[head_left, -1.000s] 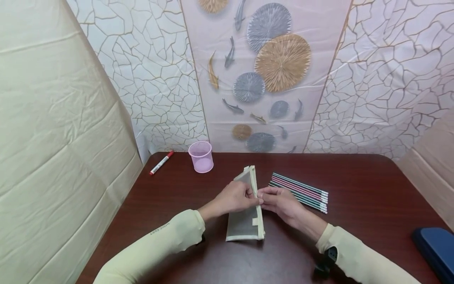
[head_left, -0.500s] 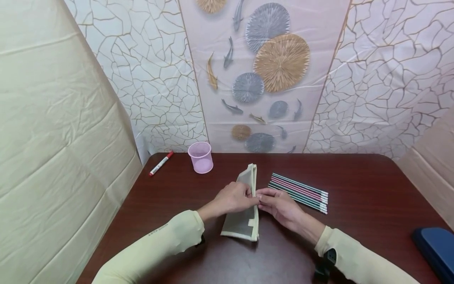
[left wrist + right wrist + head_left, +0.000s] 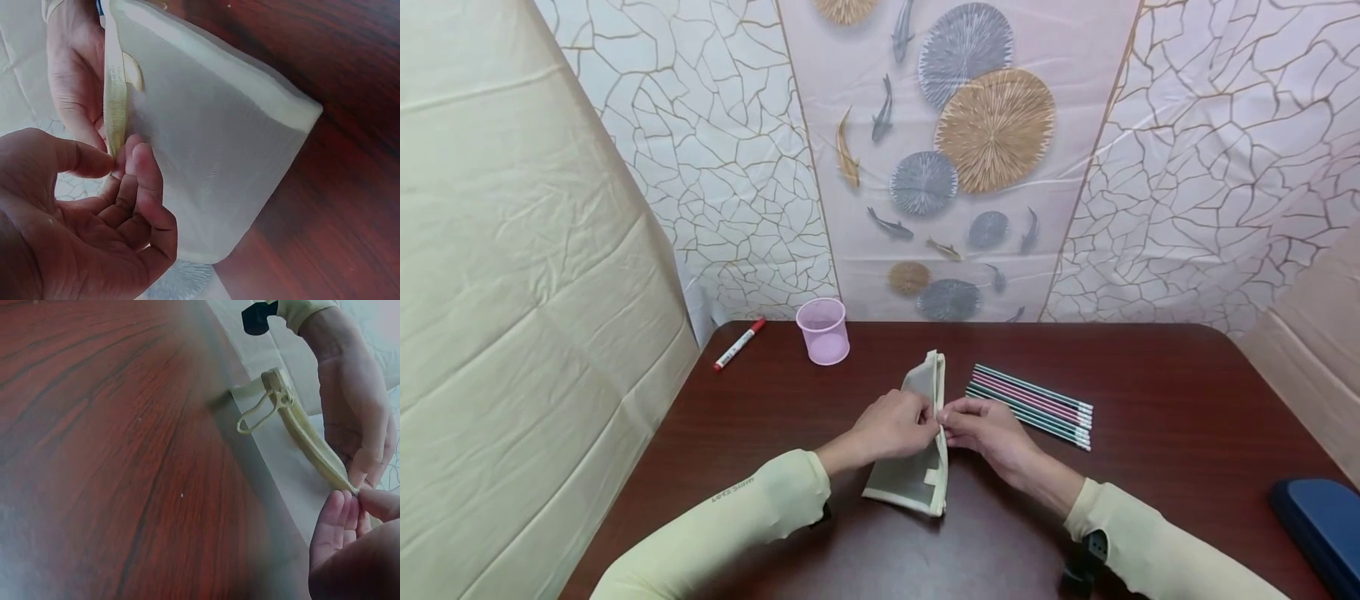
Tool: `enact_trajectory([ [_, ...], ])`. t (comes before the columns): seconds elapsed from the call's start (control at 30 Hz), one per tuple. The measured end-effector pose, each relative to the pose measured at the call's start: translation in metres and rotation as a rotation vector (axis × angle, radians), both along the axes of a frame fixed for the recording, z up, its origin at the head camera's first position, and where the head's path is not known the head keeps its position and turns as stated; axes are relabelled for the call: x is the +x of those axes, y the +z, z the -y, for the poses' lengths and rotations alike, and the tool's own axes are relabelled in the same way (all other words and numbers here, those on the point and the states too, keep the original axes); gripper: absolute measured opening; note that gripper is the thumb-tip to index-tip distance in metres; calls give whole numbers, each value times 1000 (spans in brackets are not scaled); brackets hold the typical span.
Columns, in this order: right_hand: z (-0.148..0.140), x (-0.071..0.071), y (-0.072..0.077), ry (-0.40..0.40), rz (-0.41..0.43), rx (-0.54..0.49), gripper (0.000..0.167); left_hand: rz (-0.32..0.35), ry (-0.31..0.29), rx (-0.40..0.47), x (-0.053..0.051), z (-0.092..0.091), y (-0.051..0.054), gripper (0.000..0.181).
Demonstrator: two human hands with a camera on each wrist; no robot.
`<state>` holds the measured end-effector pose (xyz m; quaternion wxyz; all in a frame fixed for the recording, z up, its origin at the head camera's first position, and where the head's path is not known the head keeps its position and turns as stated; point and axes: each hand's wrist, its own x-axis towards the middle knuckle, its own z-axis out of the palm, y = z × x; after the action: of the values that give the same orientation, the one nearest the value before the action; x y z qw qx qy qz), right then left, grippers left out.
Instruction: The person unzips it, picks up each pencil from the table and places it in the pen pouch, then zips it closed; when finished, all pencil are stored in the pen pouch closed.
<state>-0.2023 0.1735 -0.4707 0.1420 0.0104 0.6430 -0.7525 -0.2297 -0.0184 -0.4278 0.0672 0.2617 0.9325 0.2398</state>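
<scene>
Left hand (image 3: pixel 891 425) and right hand (image 3: pixel 988 432), fingers tight on pouch (image 3: pixel 898 480) edge, well inside table (image 3: pixel 1172 417) edges, pencils (image 3: pixel 1033 401) near.

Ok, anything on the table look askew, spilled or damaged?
Nothing stands out: no spill or damage shows, the pencils lie side by side and the cup stands upright. The pouch tilts, but the left hand and right hand pinch its zipper edge.

Count 1 mesh pouch (image 3: pixel 904 477) and, on it, 1 left hand (image 3: pixel 891 425), 1 right hand (image 3: pixel 996 435). Left of the pouch, count 1 pink cup (image 3: pixel 825 340), 1 red-capped marker (image 3: pixel 740 345); right of it, at least 5 pencils (image 3: pixel 1037 403), then 1 blue case (image 3: pixel 1321 533).
</scene>
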Motion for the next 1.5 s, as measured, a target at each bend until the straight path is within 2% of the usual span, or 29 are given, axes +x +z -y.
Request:
enact_trajectory([
  [0.2,-6,-3,0,16,-55,147,21,-28,30,2,-1,7,5,31],
  [0.4,-16,-4,0,21,-117,312,24,-116,57,-39,1,22,14,23],
  [0.53,-21,-5,-1,32,-132,367,23,-174,54,-80,1,33,20,22],
  [0.6,-23,-5,-1,42,-142,387,21,-171,43,-78,1,39,25,22],
  [0.67,-24,-6,-1,51,-151,406,19,-130,20,-46,0,45,31,25],
  [0.73,-26,-6,-1,67,-168,422,18,-54,-3,4,-1,51,38,29],
  [0.87,-30,-6,-1,79,-188,442,17,174,1,131,-2,61,46,26],
  [0.97,-31,-7,-1,76,-200,445,18,317,14,213,-2,63,44,22],
  [1.17,-25,-9,-1,85,-240,458,19,513,-23,408,-1,52,27,26],
  [1.33,-28,-14,6,88,-274,508,19,618,9,521,1,41,18,23],
  [1.5,-53,-29,25,73,-292,612,30,627,23,541,1,38,17,22],
])
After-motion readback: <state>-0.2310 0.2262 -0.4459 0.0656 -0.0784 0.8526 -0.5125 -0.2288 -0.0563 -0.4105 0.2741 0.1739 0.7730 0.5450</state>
